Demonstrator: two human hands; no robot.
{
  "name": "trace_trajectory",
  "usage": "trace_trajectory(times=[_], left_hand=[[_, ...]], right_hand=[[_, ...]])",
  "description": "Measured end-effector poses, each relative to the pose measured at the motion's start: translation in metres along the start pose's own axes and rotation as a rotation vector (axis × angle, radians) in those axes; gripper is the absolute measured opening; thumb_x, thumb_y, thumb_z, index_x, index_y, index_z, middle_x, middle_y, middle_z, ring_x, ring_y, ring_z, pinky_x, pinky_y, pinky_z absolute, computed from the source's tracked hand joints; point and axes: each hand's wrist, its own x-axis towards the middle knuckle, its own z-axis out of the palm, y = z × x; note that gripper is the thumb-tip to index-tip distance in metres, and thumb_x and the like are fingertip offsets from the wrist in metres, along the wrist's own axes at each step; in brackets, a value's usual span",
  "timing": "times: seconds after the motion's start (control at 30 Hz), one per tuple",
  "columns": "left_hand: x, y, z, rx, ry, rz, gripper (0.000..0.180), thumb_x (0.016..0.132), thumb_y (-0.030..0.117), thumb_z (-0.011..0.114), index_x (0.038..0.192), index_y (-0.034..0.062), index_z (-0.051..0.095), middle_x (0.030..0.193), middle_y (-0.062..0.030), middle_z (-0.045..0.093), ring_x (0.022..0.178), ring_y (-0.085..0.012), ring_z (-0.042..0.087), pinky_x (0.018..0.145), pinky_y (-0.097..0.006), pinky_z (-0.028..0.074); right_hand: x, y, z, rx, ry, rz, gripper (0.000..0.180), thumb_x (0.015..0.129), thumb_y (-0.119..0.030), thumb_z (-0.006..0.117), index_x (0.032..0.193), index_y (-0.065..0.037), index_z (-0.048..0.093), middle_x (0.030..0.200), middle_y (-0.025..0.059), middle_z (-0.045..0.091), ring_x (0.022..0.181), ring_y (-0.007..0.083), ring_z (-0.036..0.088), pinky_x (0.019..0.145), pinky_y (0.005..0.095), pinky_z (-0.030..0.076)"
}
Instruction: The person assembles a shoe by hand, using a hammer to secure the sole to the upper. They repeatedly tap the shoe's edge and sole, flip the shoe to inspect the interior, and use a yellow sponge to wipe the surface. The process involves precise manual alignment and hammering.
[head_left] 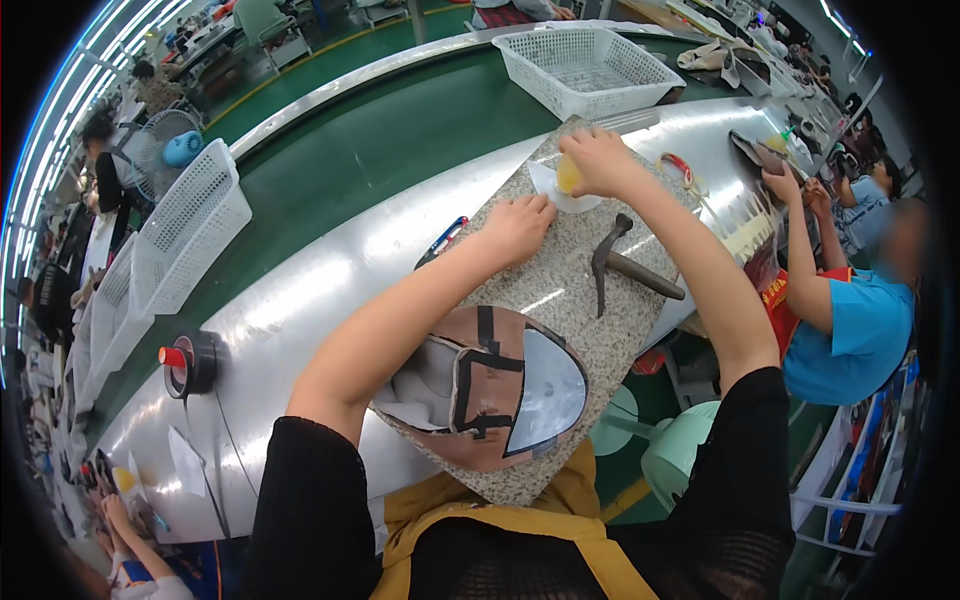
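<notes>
Far left, your black round reel with a red-orange top [193, 362] stands on the shiny metal table [290, 330], unused. Next, a slim red-and-blue tool [446, 240] lies beside the speckled grey stone slab [548, 290]. The brown shoe upper with black strips [490, 375] sits on the slab's near end: strips on, whitish toe panel on, no sole visible. Your left hand [520, 226] is fingers-down by the thin white sheet [543, 180]; can't tell if it's gripping anything. Your right hand, apart from the left, [598, 160] is closed round a yellow rounded lump [568, 176] over that sheet. Sheet's off the upper, so I'd call its work midway, with joining not done. Wooden-handled hammer [632, 265] lies idle on the slab; further right, a red-edged tape ring [677, 166].
</notes>
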Motion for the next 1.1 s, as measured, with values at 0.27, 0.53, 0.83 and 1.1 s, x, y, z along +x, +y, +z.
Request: trace_trajectory(times=[0.27, 0.53, 0.83, 1.1], left_hand=[[0.001, 0.005, -0.001, 0.067, -0.045, 0.003, 0.049, 0.079, 0.006, 0.053, 0.128, 0.002, 0.047, 0.129, -0.0102, 0.048, 0.119, -0.0264, 0.048, 0.094, -0.039, 0.043], [-0.013, 0.002, -0.037, -0.078, -0.172, -0.085, 0.054, 0.08, 0.007, 0.052, 0.133, 0.0087, 0.045, 0.143, -0.017, 0.036, 0.127, -0.0331, 0.042, 0.101, -0.043, 0.041], [-0.114, -0.04, -0.105, -0.253, -0.252, -0.199, 0.043, 0.088, 0.022, 0.054, 0.128, 0.0073, 0.052, 0.135, -0.0156, 0.048, 0.122, -0.0304, 0.048, 0.099, -0.04, 0.042], [-0.23, -0.042, -0.146, -0.368, -0.146, -0.365, 0.038, 0.091, 0.026, 0.056, 0.125, 0.0074, 0.055, 0.127, -0.0146, 0.055, 0.118, -0.0319, 0.05, 0.101, -0.039, 0.039]], right_hand=[[0.032, -0.014, -0.013, -0.126, -0.16, -0.106, 0.079, 0.053, -0.037, 0.084, 0.121, -0.014, 0.049, 0.117, 0.0085, 0.056, 0.115, 0.0324, 0.05, 0.089, 0.0459, 0.045], [0.028, -0.006, -0.01, -0.012, -0.147, -0.1, 0.087, 0.055, -0.034, 0.085, 0.129, -0.015, 0.045, 0.124, 0.0088, 0.052, 0.12, 0.0343, 0.046, 0.092, 0.0468, 0.045], [0.015, 0.0, -0.001, 0.305, -0.019, -0.073, 0.093, 0.06, -0.025, 0.08, 0.141, -0.013, 0.035, 0.136, 0.0182, 0.041, 0.123, 0.038, 0.042, 0.104, 0.0425, 0.038], [0.016, 0.004, 0.005, 0.427, -0.085, -0.028, 0.091, 0.063, -0.029, 0.079, 0.141, -0.01, 0.035, 0.132, 0.0215, 0.044, 0.124, 0.0353, 0.042, 0.106, 0.0388, 0.035]])
